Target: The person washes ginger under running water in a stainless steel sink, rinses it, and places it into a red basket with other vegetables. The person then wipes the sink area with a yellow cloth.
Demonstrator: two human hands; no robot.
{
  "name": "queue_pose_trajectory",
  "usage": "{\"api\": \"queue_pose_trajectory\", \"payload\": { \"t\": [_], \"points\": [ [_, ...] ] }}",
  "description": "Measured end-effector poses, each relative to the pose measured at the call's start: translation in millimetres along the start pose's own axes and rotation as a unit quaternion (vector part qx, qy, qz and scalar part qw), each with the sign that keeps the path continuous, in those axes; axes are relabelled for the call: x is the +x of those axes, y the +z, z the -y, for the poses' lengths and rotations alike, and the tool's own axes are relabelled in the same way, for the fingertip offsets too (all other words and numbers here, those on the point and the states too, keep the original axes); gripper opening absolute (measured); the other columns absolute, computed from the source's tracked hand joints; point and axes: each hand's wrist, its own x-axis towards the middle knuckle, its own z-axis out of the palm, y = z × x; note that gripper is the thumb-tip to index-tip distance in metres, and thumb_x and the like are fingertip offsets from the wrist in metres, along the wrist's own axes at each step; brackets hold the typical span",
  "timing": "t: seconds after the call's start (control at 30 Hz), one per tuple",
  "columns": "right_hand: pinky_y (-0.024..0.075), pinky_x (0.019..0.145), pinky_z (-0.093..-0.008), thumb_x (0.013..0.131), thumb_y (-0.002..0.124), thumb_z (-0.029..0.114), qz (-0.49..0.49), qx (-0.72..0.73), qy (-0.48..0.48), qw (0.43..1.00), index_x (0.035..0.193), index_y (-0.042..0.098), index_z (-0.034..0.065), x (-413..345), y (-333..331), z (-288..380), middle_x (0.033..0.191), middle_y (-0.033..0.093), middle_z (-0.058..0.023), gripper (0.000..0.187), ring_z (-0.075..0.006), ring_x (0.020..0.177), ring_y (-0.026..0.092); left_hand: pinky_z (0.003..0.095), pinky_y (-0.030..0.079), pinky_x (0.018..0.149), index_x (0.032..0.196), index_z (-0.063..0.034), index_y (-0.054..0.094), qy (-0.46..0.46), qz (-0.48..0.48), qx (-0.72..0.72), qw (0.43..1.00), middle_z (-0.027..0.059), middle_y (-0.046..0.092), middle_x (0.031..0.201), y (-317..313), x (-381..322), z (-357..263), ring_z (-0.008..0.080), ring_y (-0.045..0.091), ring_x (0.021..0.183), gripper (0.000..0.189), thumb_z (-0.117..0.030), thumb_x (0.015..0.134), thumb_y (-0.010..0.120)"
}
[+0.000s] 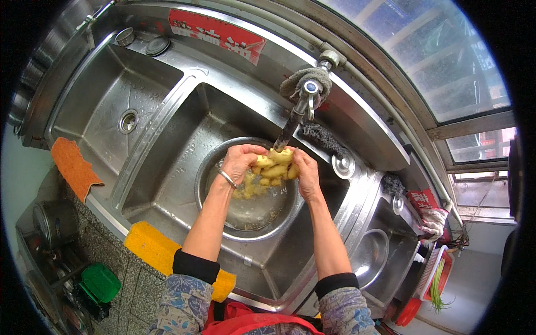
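Both my hands hold one large knobbly piece of ginger root [276, 168] just below the spout of the tap [296, 113]. My left hand [240, 163], with a metal bangle at its wrist, grips the left end of the root. On its right end are the fingers of my right hand [305, 171]. Beneath is a round steel basin [199, 184] standing in the middle sink; it holds water and more yellow ginger pieces [248, 188]. A grey cloth [289, 85] is wrapped around the tap by its lever.
A second sink [100, 104] lies to the left, a third with a steel bowl [370, 255] to the right. An orange cloth [75, 165] and a yellow one [157, 247] hang over the front edge. Dark scrubbing pads [322, 136] lie behind the sinks. Green stalks [437, 284] fill a red basket.
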Motion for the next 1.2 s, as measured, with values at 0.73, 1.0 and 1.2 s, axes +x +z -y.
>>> {"api": "queue_pose_trajectory", "payload": {
  "t": [0.73, 1.0, 1.2],
  "points": [
    [0.0503, 0.079, -0.0316, 0.090, 0.057, 0.034, -0.114, 0.214, 0.100, 0.965, 0.110, 0.057, 0.0022, -3.8, -4.5, -38.8, 0.105, 0.063, -0.0074, 0.037, -0.0173, 0.092, 0.061, 0.0249, 0.052, 0.067, 0.098, -0.0011, 0.064, 0.012, -0.101, 0.106, 0.989, 0.0051, 0.066, 0.086, 18.0, -15.2, 6.6, 0.0111, 0.062, 0.076, 0.022, -0.017, 0.083, 0.065],
    [0.0522, 0.077, -0.0344, 0.089, 0.059, 0.036, -0.145, 0.285, 0.186, 0.929, 0.110, 0.059, 0.0011, -7.5, 2.8, -24.5, 0.106, 0.064, -0.0091, 0.041, -0.0200, 0.093, 0.063, 0.0239, 0.053, 0.070, 0.106, -0.0004, 0.063, 0.011, -0.064, -0.088, 0.994, 0.0062, 0.066, 0.092, 6.9, -8.1, 11.9, 0.0118, 0.064, 0.081, 0.023, -0.011, 0.086, 0.061],
    [0.0503, 0.080, -0.0348, 0.088, 0.061, 0.034, -0.137, 0.274, 0.138, 0.942, 0.111, 0.058, 0.0080, -6.5, 13.4, -35.0, 0.104, 0.063, -0.0046, 0.035, -0.0181, 0.093, 0.061, 0.0268, 0.052, 0.077, 0.103, 0.0000, 0.061, -0.010, -0.057, -0.081, 0.995, 0.0068, 0.065, 0.096, 16.7, -7.8, 17.5, 0.0149, 0.064, 0.087, 0.023, -0.008, 0.082, 0.064]
  ]
}}
